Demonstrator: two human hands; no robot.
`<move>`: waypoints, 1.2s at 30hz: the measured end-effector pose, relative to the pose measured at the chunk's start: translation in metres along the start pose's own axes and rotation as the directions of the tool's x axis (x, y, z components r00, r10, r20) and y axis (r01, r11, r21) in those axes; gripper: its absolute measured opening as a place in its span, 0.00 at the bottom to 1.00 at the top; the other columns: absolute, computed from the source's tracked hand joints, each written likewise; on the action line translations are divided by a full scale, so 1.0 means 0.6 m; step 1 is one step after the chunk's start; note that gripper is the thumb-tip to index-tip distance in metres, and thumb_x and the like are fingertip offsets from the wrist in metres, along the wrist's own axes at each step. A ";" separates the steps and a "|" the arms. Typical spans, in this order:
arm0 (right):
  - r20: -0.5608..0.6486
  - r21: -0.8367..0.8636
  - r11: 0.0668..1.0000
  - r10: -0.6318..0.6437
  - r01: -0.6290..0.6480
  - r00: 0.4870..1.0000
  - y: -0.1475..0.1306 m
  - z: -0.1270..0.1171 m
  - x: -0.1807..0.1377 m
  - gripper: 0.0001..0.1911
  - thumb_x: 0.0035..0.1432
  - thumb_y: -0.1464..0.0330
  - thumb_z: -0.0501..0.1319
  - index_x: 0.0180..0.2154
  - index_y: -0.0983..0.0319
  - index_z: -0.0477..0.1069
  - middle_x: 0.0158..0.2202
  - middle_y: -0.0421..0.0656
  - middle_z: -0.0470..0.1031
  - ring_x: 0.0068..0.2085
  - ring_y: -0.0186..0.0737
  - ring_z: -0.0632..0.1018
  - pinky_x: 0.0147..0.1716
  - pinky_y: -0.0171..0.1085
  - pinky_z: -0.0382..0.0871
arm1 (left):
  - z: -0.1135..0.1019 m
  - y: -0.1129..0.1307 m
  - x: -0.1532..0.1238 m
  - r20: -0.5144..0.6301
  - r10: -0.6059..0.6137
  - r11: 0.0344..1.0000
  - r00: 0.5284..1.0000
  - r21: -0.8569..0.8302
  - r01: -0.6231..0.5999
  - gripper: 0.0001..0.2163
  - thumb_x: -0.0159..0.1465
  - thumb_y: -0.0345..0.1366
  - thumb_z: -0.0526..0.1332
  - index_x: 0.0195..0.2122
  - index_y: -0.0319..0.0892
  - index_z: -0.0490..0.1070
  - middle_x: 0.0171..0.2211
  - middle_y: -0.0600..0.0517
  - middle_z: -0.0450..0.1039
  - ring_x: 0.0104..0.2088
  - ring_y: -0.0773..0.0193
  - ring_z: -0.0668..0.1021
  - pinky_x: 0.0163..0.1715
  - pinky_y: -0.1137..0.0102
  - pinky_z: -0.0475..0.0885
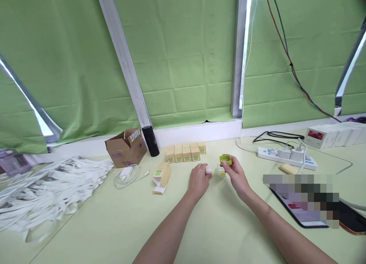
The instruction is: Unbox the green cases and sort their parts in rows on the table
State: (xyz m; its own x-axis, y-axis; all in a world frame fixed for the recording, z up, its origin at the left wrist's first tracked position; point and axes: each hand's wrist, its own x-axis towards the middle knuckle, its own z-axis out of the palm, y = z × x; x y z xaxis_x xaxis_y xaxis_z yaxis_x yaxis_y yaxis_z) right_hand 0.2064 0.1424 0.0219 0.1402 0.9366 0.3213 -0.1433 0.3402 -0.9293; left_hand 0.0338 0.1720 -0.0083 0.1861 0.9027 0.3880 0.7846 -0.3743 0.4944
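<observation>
My left hand (pixel 198 180) rests low over the table with its fingers curled round a small white cylinder-like piece (pixel 208 170), whose end shows past the fingertips. My right hand (pixel 236 176) pinches a small lime-green, hollow, lid-like piece (pixel 225 158) between thumb and fingers. Just below that piece, between the hands, is a small see-through container (pixel 221 172) with a yellow mark; whether my right fingers touch it I cannot tell. To the left of my left hand lies an opened cream carton (pixel 162 177), its end flaps out and a green square on it.
Several small cream cartons (pixel 186 153) stand behind my hands. Further left are a cardboard box (pixel 126 149), a black bottle (pixel 150 141), a white charger (pixel 126 173) and white straps (pixel 54 188). At right are a power strip (pixel 287 158), a tablet (pixel 300 214) and white boxes (pixel 321 136).
</observation>
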 end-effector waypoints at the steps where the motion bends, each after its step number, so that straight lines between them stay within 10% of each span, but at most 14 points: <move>1: 0.005 -0.007 1.000 -0.001 0.001 1.000 0.000 0.001 -0.001 0.29 0.57 0.44 0.66 0.51 0.56 0.67 0.44 0.44 0.76 0.42 0.47 0.78 0.43 0.45 0.72 | 0.000 0.000 -0.001 -0.003 -0.006 1.000 1.000 -0.007 0.006 0.21 0.63 0.28 0.65 0.58 0.41 0.73 0.56 0.42 0.77 0.57 0.49 0.77 0.59 0.57 0.68; 13: 0.351 -0.116 0.992 -0.005 0.049 0.936 -0.032 0.024 -0.049 0.25 0.65 0.51 0.62 0.59 0.52 0.64 0.49 0.44 0.73 0.49 0.47 0.75 0.53 0.48 0.71 | -0.103 0.011 -0.074 -0.175 0.166 0.959 0.970 -0.199 -0.200 0.29 0.68 0.33 0.64 0.69 0.50 0.58 0.66 0.44 0.65 0.67 0.50 0.66 0.66 0.49 0.65; 27: 0.534 0.095 0.995 -0.039 -0.014 0.845 -0.046 0.061 -0.100 0.18 0.72 0.57 0.58 0.58 0.47 0.54 0.58 0.44 0.70 0.54 0.43 0.74 0.58 0.50 0.70 | -0.141 0.032 -0.124 -0.445 0.530 0.816 0.722 0.036 -0.577 0.18 0.68 0.25 0.63 0.58 0.45 0.69 0.51 0.44 0.79 0.52 0.53 0.78 0.52 0.55 0.76; 36: 0.479 -0.307 0.916 -0.086 0.259 0.873 -0.037 0.059 -0.123 0.33 0.68 0.64 0.60 0.67 0.48 0.46 0.67 0.49 0.54 0.65 0.51 0.64 0.64 0.58 0.66 | -0.133 0.050 -0.136 -0.309 -0.047 0.819 0.950 -0.557 -0.141 0.10 0.71 0.43 0.62 0.47 0.42 0.75 0.42 0.46 0.80 0.42 0.58 0.81 0.46 0.64 0.76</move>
State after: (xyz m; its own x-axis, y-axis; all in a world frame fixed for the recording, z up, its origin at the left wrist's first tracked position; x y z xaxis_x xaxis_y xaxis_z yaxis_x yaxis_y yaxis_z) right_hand 0.1646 0.0688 0.0253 -0.3346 0.8291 0.4480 0.2060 0.5283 -0.8237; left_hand -0.0049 0.0699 0.0371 -0.0429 0.8093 0.5858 0.2867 -0.5517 0.7832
